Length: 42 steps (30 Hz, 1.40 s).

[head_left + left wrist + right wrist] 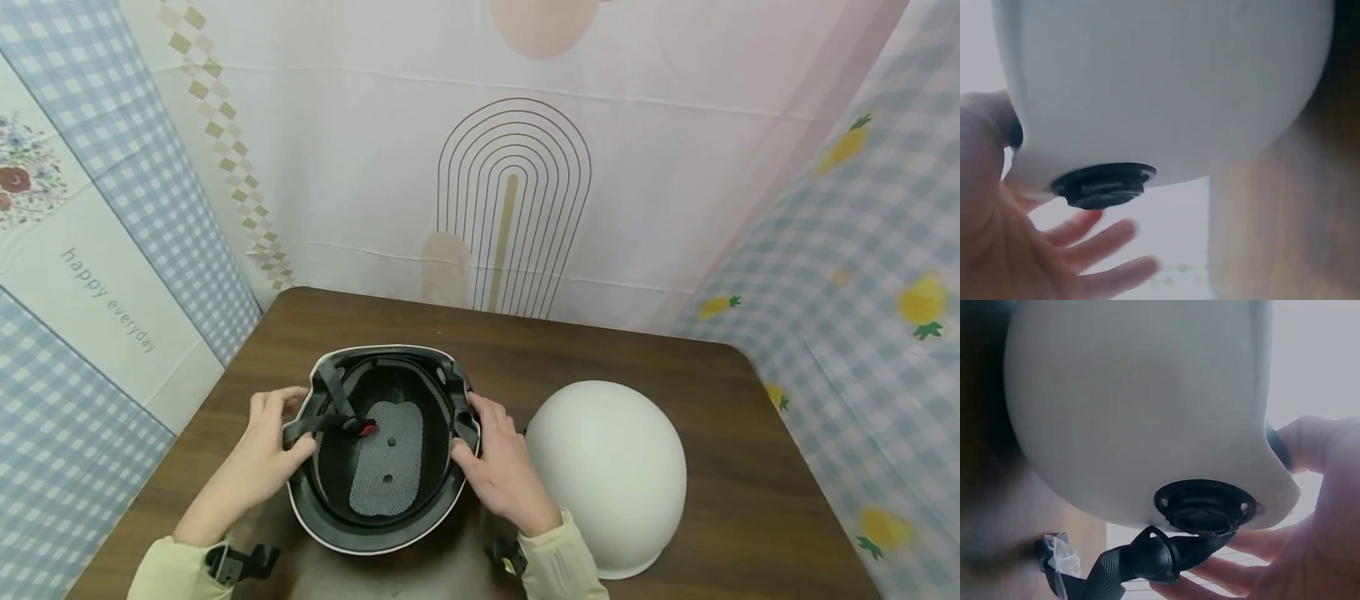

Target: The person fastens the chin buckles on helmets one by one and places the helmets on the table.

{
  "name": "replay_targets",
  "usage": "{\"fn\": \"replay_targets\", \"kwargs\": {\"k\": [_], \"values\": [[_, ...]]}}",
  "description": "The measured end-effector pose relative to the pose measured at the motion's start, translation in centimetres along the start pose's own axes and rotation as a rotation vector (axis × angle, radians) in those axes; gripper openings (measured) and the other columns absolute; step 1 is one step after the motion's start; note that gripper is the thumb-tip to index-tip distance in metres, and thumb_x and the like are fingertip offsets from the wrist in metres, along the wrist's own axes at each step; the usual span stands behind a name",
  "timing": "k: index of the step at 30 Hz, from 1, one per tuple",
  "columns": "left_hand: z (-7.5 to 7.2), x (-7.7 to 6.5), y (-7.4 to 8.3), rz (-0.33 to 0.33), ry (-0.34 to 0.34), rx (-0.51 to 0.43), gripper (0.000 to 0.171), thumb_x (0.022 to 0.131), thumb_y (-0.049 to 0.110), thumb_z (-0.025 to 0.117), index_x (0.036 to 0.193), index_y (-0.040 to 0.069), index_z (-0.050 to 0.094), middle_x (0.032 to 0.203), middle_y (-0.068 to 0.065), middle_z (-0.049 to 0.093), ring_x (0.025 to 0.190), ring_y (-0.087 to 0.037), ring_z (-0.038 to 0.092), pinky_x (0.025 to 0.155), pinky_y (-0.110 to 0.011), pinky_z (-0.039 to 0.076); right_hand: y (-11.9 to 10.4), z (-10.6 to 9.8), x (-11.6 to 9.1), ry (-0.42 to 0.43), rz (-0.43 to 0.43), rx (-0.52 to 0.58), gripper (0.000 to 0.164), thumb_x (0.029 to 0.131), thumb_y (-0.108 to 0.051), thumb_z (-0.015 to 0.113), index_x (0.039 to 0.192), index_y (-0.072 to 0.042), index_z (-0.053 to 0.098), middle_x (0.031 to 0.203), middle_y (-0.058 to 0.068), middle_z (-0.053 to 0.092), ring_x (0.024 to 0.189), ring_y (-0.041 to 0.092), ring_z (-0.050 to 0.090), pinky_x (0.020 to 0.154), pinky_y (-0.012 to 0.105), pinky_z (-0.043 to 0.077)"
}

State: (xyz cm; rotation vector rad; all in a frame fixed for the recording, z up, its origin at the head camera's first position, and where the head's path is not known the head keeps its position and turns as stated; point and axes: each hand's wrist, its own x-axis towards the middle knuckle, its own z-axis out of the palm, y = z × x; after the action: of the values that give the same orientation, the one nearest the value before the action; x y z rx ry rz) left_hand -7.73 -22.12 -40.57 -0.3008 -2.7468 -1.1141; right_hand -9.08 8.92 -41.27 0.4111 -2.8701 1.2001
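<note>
A white helmet (327,517) lies upside down on the table, its black padded inside facing up. Inside it a black chin strap (330,423) with a red buckle piece (367,428) crosses the left part. My left hand (264,450) grips the left rim, thumb over the edge; its other fingers spread outside near a round black fitting (1104,184). On the opposite rim my right hand (504,462) holds on the same way, thumb inside. Below that hand's fingers, a black strap (1147,555) hangs from another round fitting (1204,505), with clear plastic (1065,557) at its end.
A second white dome-shaped shell (609,475) sits on the brown wooden table (750,467), close to my right forearm. Patterned cloth (360,167) hangs behind the table, and checked cloth (847,333) hangs at the sides.
</note>
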Motion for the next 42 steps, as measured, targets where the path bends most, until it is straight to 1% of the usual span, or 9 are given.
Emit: {"fn": "replay_targets", "kwargs": {"k": [5,9,12,18,22,25,31,35,42], "values": [[1.0,1.0,1.1,0.303,0.144,0.251,0.071,0.070,-0.002,0.068,0.136,-0.001,0.044,0.132,-0.028,0.036,0.124,-0.046,0.033,0.092,-0.063,0.031,0.6,-0.1,-0.4,-0.011,0.067,0.152,0.078,0.095,-0.044,0.056,0.156,-0.025,0.012,0.151,0.007,0.033,0.136,0.028,0.037,0.106,0.052,0.032],[1.5,1.9,1.6,0.473,0.118,0.421,0.066,0.067,0.000,0.075,0.130,0.002,0.054,0.132,-0.022,0.048,0.131,-0.043,0.035,0.105,-0.062,0.021,1.1,0.2,-0.5,-0.039,0.138,0.305,0.086,0.097,-0.057,0.046,0.156,-0.024,-0.007,0.151,0.014,0.031,0.137,0.029,0.034,0.107,0.052,0.031],[1.7,2.3,1.6,0.526,0.084,0.495,0.062,0.065,0.000,0.078,0.124,0.001,0.060,0.123,-0.018,0.058,0.128,-0.039,0.041,0.108,-0.059,0.018,1.7,0.6,-0.6,-0.048,0.160,0.344,0.080,0.100,-0.058,0.035,0.156,-0.012,0.003,0.148,0.019,0.035,0.134,0.032,0.038,0.107,0.053,0.031],[1.7,2.5,1.4,0.543,0.048,0.555,0.058,0.063,0.000,0.079,0.118,0.002,0.064,0.111,-0.013,0.064,0.123,-0.039,0.047,0.105,-0.061,0.020,2.7,1.2,-1.1,-0.057,0.159,0.339,0.072,0.103,-0.055,0.023,0.149,0.000,0.034,0.151,0.019,0.035,0.140,0.033,0.029,0.112,0.053,0.022],[1.8,2.9,1.3,0.521,0.018,0.574,0.057,0.061,-0.003,0.079,0.115,0.003,0.065,0.107,-0.010,0.064,0.121,-0.038,0.048,0.103,-0.063,0.021,3.4,1.5,-1.2,-0.083,0.146,0.350,0.048,0.108,-0.027,0.027,0.141,0.003,0.044,0.143,0.021,0.045,0.133,0.034,0.039,0.108,0.053,0.028],[2.0,3.0,1.2,0.491,-0.008,0.572,0.055,0.061,-0.008,0.078,0.113,0.005,0.065,0.106,-0.008,0.064,0.120,-0.035,0.047,0.102,-0.064,0.020,3.6,1.9,-1.5,-0.117,0.149,0.311,0.038,0.099,-0.008,0.039,0.132,0.003,0.052,0.131,0.019,0.054,0.123,0.034,0.049,0.102,0.053,0.036],[2.1,3.1,1.1,0.480,0.004,0.596,0.046,0.063,-0.013,0.074,0.105,0.006,0.067,0.097,-0.006,0.065,0.109,-0.033,0.051,0.100,-0.062,0.025,3.7,2.3,-1.9,-0.181,0.128,0.270,0.031,0.088,-0.010,0.063,0.118,0.000,0.060,0.101,0.009,0.062,0.093,0.022,0.057,0.082,0.037,0.046],[2.1,3.0,1.1,0.474,0.015,0.608,0.042,0.065,-0.014,0.072,0.101,0.007,0.067,0.093,-0.006,0.064,0.104,-0.033,0.052,0.099,-0.062,0.026,3.8,2.3,-2.0,-0.234,0.091,0.230,0.011,0.087,-0.014,0.067,0.092,-0.006,0.061,0.075,0.000,0.053,0.067,0.013,0.049,0.062,0.026,0.041],[2.0,2.8,1.5,0.465,-0.022,0.622,0.042,0.064,-0.014,0.071,0.100,0.009,0.069,0.087,-0.003,0.065,0.105,-0.030,0.052,0.092,-0.071,0.023,3.5,1.5,-2.6,-0.166,0.142,0.270,0.015,0.099,-0.021,0.054,0.091,-0.008,0.056,0.087,0.006,0.058,0.075,0.017,0.056,0.065,0.032,0.047]]}}
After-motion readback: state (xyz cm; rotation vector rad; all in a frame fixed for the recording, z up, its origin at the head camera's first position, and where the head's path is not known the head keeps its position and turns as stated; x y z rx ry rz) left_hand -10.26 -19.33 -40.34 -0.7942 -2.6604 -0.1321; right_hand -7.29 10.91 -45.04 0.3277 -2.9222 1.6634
